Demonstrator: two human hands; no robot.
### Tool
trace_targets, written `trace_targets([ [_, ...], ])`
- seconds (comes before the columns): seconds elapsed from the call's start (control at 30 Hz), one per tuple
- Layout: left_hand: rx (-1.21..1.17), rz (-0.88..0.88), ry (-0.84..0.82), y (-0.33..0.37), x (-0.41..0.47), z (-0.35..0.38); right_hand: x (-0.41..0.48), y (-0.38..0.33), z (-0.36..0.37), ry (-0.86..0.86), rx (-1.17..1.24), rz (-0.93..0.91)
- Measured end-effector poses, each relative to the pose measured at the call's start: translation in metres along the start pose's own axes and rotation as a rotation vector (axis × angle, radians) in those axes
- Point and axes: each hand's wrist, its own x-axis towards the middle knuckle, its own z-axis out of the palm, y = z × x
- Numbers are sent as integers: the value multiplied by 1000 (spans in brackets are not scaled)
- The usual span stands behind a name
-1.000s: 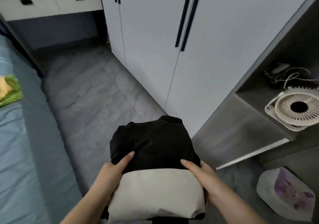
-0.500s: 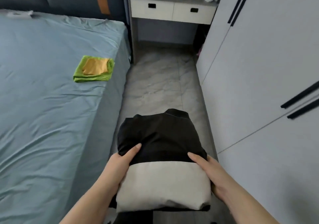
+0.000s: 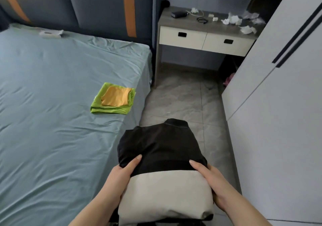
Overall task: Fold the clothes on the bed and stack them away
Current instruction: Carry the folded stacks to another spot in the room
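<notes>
I hold a stack of folded clothes [image 3: 162, 164] in front of me, above the floor beside the bed: a black garment [image 3: 160, 142] and a beige one [image 3: 165, 194] nearer me. My left hand [image 3: 120, 178] grips the stack's left side and my right hand [image 3: 212, 182] grips its right side. On the bed [image 3: 52, 121] near its right edge lies a small folded pile, a green garment [image 3: 111, 110] with a yellow one [image 3: 115, 97] on top.
A grey bedside desk [image 3: 205, 37] with two white drawers stands beyond the bed, strewn with crumpled tissues and cables. White wardrobe doors [image 3: 278, 104] with black handles line the right. A narrow tiled floor aisle [image 3: 183, 100] runs between bed and wardrobe.
My view has swung left from the wardrobe and shelf toward the bed and desk. Both hands keep the same hold on the stack.
</notes>
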Motion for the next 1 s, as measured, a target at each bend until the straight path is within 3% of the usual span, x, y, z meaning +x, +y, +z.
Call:
trace_targets([
  [0.2,-51,-11,37,53,70,5,85,-69,11,-46,-56,5],
  [0.57,-295,-71,345,144,203,45,294,-233,29,-309,-291,47],
  [1.0,-588,-98,678,209,297,15,452,-350,148,-641,-604,142],
])
